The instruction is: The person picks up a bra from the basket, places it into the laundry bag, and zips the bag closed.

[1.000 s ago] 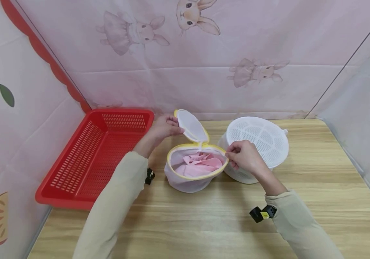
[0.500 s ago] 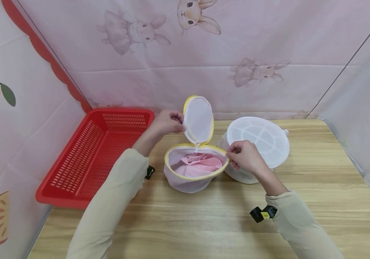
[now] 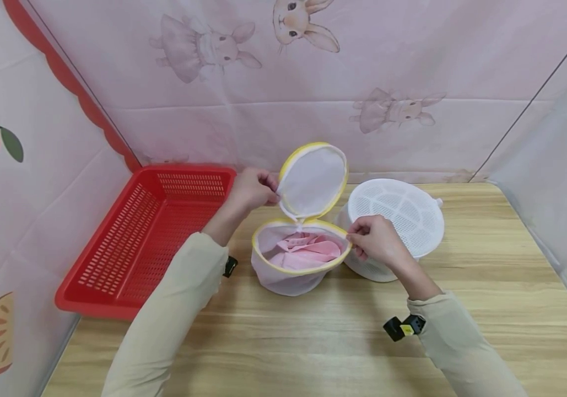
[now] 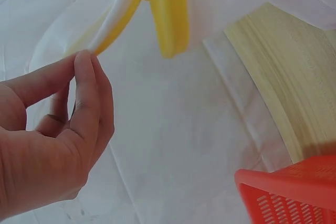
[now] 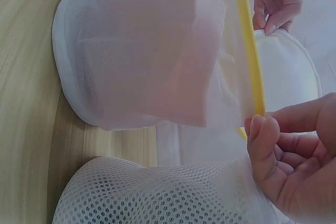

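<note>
A white mesh laundry bag (image 3: 280,280) with a yellow zip edge stands in the middle of the table, its round lid (image 3: 314,182) raised at the back. Inside lies a folded pink cloth garment (image 3: 308,252), also visible through the mesh in the right wrist view. My left hand (image 3: 253,189) pinches the left edge of the lid between thumb and fingers; the left wrist view shows this grip close up. My right hand (image 3: 376,238) pinches the bag's yellow rim at its right end, thumb against forefinger. The lid joins the bag at the back of the rim.
Just right of the bag stands a second white mesh laundry bag (image 3: 399,215) with a round top, partly behind my right hand. A red plastic basket (image 3: 100,311) sits on the left of the wooden table (image 3: 293,347). Printed wall sheets border the back and sides.
My left hand has raised the lid from a leftward tilt to upright and opened it wider, facing forward. The right hand has kept its grip on the rim.
</note>
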Demonstrator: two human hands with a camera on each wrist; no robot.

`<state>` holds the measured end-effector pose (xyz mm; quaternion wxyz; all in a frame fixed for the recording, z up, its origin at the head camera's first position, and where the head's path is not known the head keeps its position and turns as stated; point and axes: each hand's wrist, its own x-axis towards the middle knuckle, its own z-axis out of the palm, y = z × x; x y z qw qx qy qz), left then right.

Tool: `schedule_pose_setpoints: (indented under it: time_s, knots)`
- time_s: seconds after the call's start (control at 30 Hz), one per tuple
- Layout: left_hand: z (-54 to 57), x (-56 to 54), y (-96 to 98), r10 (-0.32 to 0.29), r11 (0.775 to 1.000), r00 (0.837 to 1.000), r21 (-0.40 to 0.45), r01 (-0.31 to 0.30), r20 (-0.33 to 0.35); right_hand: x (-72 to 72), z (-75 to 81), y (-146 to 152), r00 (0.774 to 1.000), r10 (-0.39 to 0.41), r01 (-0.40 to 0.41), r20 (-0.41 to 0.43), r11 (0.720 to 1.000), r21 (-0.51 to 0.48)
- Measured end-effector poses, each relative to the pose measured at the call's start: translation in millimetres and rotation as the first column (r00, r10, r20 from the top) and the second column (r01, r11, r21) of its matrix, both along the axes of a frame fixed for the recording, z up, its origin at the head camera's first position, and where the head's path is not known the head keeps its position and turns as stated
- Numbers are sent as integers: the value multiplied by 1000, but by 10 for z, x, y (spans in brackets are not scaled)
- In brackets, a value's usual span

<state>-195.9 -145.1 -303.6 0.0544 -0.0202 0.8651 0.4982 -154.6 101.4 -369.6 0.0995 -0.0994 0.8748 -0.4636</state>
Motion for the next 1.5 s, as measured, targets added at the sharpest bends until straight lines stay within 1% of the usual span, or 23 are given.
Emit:
schedule_pose_setpoints:
  time_s: [0.23, 0.3, 0.37, 0.43, 0.5, 0.57, 0.63, 0.8, 0.97, 1.1, 1.37, 1.5]
  knots:
    - [-46, 24, -65, 27, 996, 998, -81, -32, -63, 1, 8, 0, 1000, 6, -6, 7, 1000, 4]
    - [-62, 32, -81, 31, 997, 996, -74, -37, -80, 1, 11, 1, 1000, 9, -9, 3, 1000, 6]
    - [-77, 38, -92, 32, 999, 996, -41, -36, -86, 1, 16, 2, 1000, 12, -12, -1, 1000, 7]
    - [-86, 46, -100, 33, 999, 996, -6, -34, -79, 1, 19, 1, 1000, 16, -16, -4, 1000, 8]
    - [-89, 55, -105, 36, 999, 998, 33, -35, -56, 0, 21, 1, 1000, 19, -19, -6, 1000, 12]
    - [-90, 60, -107, 41, 998, 998, 41, -39, -39, -2, 22, 3, 1000, 20, -20, -7, 1000, 14]
    - [-93, 64, -114, 42, 998, 999, 37, -41, -26, -3, 23, 4, 1000, 20, -20, -10, 1000, 18]
    - [-94, 80, -134, 40, 999, 999, -3, -40, -30, -9, 24, 2, 1000, 24, -24, -14, 1000, 18]
    - [-89, 104, -145, 47, 999, 999, -24, -47, -7, -10, 25, 0, 1000, 23, -23, -7, 1000, 16]
    - [-120, 95, -174, 61, 998, 998, -27, -61, 5, -16, 20, -2, 1000, 18, -18, -4, 1000, 10]
    - [-145, 102, -223, 79, 997, 997, -18, -79, 3, -44, 16, -11, 1000, -3, 2, -23, 999, -46]
    - [-158, 115, -244, 70, 997, 997, -31, -70, -15, -54, 24, -15, 1000, -23, 21, -19, 997, -75]
